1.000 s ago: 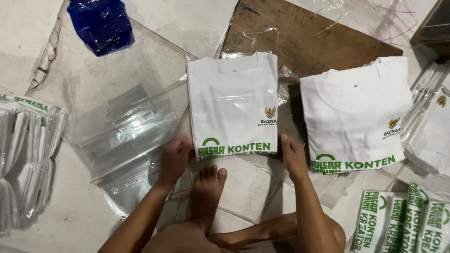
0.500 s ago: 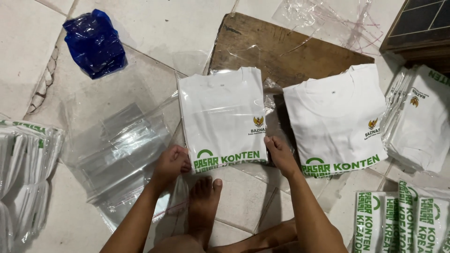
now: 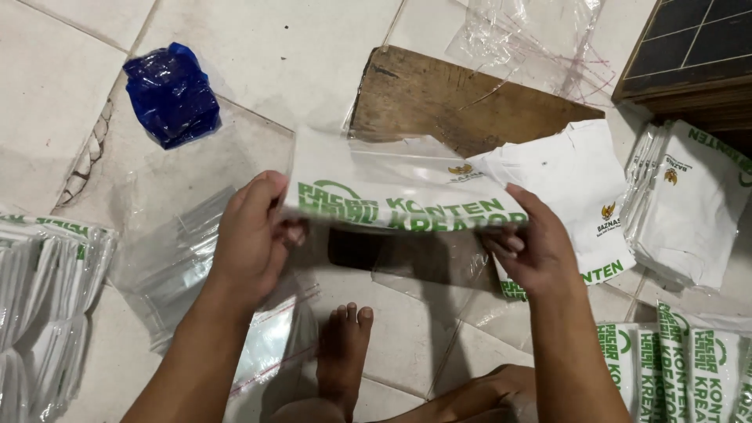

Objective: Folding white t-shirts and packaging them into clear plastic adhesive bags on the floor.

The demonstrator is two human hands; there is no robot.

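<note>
Head view shows us both hands lifting one folded white shirt (image 3: 392, 192) with green lettering, raised off the tiled floor (image 3: 298, 55) in front of the wooden board (image 3: 462, 106). Our left hand (image 3: 251, 231) is curled closed on the shirt's left end, thumb on top, fingers tucked beneath. Our right hand (image 3: 533, 247) pinches the right end the same way. The shirt looks soft and matte; a glossy, crinkled film seems to lie around it, though we cannot tell whether it is fully bagged. Right of the board lies a second folded shirt (image 3: 576, 176), flat and white. Left of the board sits a crumpled blue plastic bag (image 3: 171, 94), shiny. Below the board's left end, clear plastic sleeves (image 3: 180, 258) lie in a slick stack.
</note>
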